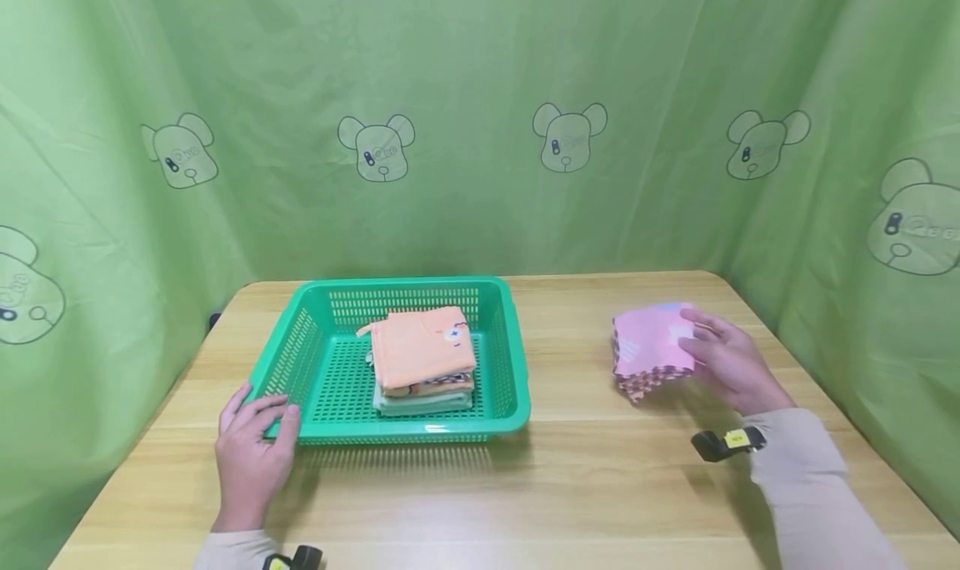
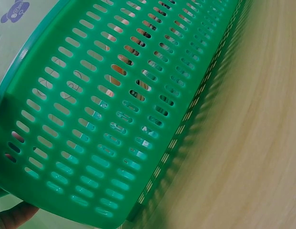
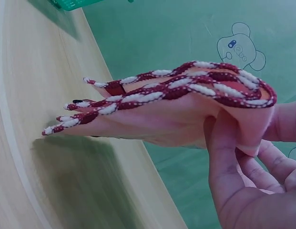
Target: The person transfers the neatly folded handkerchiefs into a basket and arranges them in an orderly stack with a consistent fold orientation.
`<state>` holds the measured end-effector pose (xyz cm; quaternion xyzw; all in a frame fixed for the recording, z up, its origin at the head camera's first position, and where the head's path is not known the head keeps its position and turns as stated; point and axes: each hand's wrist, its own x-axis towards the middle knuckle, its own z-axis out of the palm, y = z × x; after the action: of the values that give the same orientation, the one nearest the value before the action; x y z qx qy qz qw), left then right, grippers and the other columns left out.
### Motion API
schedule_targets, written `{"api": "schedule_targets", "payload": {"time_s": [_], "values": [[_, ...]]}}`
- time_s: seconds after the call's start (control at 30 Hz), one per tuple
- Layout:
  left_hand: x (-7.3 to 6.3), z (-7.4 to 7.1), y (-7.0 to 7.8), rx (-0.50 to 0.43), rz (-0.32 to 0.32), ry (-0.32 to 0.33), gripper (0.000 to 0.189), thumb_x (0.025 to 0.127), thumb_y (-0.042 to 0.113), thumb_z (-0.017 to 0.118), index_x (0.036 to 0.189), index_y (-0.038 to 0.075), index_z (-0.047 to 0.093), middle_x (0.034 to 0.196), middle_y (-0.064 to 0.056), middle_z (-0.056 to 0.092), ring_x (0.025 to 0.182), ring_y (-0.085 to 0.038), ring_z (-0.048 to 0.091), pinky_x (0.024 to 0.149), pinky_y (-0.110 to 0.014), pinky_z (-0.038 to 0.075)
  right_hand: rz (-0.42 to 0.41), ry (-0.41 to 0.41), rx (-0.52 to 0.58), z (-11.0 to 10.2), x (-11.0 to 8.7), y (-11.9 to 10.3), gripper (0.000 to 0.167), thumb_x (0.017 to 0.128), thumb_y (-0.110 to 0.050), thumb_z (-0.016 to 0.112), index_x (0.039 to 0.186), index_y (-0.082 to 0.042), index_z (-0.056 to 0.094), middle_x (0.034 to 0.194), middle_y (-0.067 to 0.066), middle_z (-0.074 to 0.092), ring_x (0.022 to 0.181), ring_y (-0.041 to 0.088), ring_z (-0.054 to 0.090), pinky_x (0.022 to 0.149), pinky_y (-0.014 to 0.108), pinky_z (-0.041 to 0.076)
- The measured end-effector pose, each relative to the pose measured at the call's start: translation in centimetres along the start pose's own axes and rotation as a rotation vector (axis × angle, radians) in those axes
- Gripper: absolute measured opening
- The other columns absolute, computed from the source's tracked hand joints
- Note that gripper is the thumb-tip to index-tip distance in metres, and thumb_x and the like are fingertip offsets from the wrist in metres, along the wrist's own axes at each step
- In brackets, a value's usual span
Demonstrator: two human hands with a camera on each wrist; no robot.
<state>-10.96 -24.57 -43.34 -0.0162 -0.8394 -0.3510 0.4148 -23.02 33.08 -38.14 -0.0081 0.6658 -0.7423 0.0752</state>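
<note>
At its front left corner, the green plastic basket [image 1: 517,370] is held by my left hand [image 1: 255,453], its fingers over the rim. The left wrist view looks along the basket's slotted wall [image 2: 105,95], with part of a finger at the lower left corner. My right hand [image 1: 731,366] pinches a folded pink towel [image 1: 648,341] by its right edge, above the table on the right. In the right wrist view the towel [image 3: 162,114] shows several layers with a red-and-white stitched border; thumb and fingers grip its folded end.
Inside the basket lies a stack of folded towels [image 1: 423,349], a peach one with a small embroidered figure on top and a pale green one at the bottom. A wooden table [image 1: 585,495] carries everything. Green curtains [image 1: 480,195] with bear-head outlines stand behind and at both sides.
</note>
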Motion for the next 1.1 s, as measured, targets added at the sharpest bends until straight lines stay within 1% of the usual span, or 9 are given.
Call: {"api": "schedule_targets", "payload": {"time_s": [0.17,0.37,0.47,0.53,0.57,0.7,0.77,0.9,1.1], "values": [[0.0,0.1,-0.1,-0.005,0.003,0.004,0.016,0.082,0.010,0.068,0.075,-0.004,0.071,0.094,-0.021,0.070,0.124,-0.046,0.045,0.105,-0.060,0.029,-0.005,0.000,-0.009,0.4,0.1,-0.4,0.072,0.093,-0.003,0.062,0.152,-0.009,0.023,0.157,0.026,-0.007,0.096,0.008,0.060,0.085,0.022,0.052],[0.0,0.1,-0.1,-0.009,0.015,0.011,0.016,0.082,0.010,0.068,0.074,-0.005,0.070,0.093,-0.021,0.070,0.122,-0.047,0.046,0.105,-0.058,0.029,-0.013,-0.010,0.006,1.0,0.2,-0.8,0.072,0.093,-0.002,0.061,0.153,-0.008,0.021,0.157,0.025,-0.013,0.098,0.008,0.058,0.087,0.022,0.051],[0.0,0.1,-0.1,-0.012,0.015,0.013,0.016,0.082,0.009,0.068,0.074,-0.005,0.070,0.093,-0.021,0.070,0.123,-0.047,0.046,0.105,-0.058,0.029,-0.030,-0.018,0.027,1.4,0.3,-0.9,0.071,0.092,0.000,0.061,0.152,-0.007,0.023,0.152,0.025,0.012,0.097,0.009,0.059,0.086,0.023,0.052],[0.0,0.1,-0.1,-0.013,0.016,0.014,0.016,0.082,0.009,0.068,0.074,-0.005,0.071,0.093,-0.021,0.070,0.122,-0.047,0.046,0.105,-0.058,0.029,-0.042,-0.024,0.039,1.6,0.4,-0.9,0.070,0.092,0.001,0.061,0.151,-0.006,0.025,0.142,0.019,0.026,0.097,0.010,0.060,0.085,0.024,0.053],[0.0,0.1,-0.1,-0.014,0.016,0.014,0.016,0.082,0.009,0.068,0.074,-0.005,0.071,0.093,-0.021,0.070,0.122,-0.047,0.046,0.105,-0.058,0.029,-0.048,-0.027,0.042,1.7,0.4,-1.0,0.069,0.092,0.001,0.062,0.150,-0.006,0.026,0.138,0.015,0.029,0.097,0.011,0.060,0.085,0.024,0.053],[0.0,0.1,-0.1,-0.015,0.020,0.016,0.016,0.081,0.009,0.068,0.073,-0.005,0.071,0.092,-0.022,0.070,0.122,-0.048,0.046,0.105,-0.058,0.029,-0.061,-0.037,0.044,2.2,0.6,-1.1,0.069,0.092,0.001,0.061,0.150,-0.006,0.026,0.143,0.018,0.024,0.098,0.010,0.060,0.085,0.024,0.052],[0.0,0.1,0.0,-0.017,0.018,0.016,0.016,0.081,0.009,0.068,0.073,-0.005,0.070,0.092,-0.021,0.070,0.122,-0.047,0.046,0.105,-0.058,0.029,-0.073,-0.044,0.049,2.4,0.7,-1.1,0.068,0.092,0.002,0.061,0.150,-0.006,0.027,0.142,0.017,0.027,0.098,0.010,0.060,0.085,0.024,0.052],[0.1,0.0,0.1,-0.017,0.008,0.011,0.016,0.082,0.009,0.068,0.074,-0.004,0.070,0.093,-0.021,0.070,0.122,-0.047,0.046,0.105,-0.058,0.029,-0.093,-0.054,0.070,3.0,0.8,-1.2,0.060,0.091,0.003,0.061,0.144,-0.006,0.035,0.125,0.007,0.042,0.095,0.011,0.061,0.083,0.023,0.053],[0.1,0.0,0.1,-0.014,0.005,0.007,0.016,0.082,0.009,0.068,0.074,-0.004,0.070,0.094,-0.021,0.070,0.123,-0.047,0.046,0.106,-0.058,0.028,-0.095,-0.049,0.072,3.8,1.0,-1.4,0.051,0.091,0.005,0.059,0.137,-0.010,0.043,0.123,0.005,0.042,0.093,0.011,0.060,0.082,0.023,0.053]]}}
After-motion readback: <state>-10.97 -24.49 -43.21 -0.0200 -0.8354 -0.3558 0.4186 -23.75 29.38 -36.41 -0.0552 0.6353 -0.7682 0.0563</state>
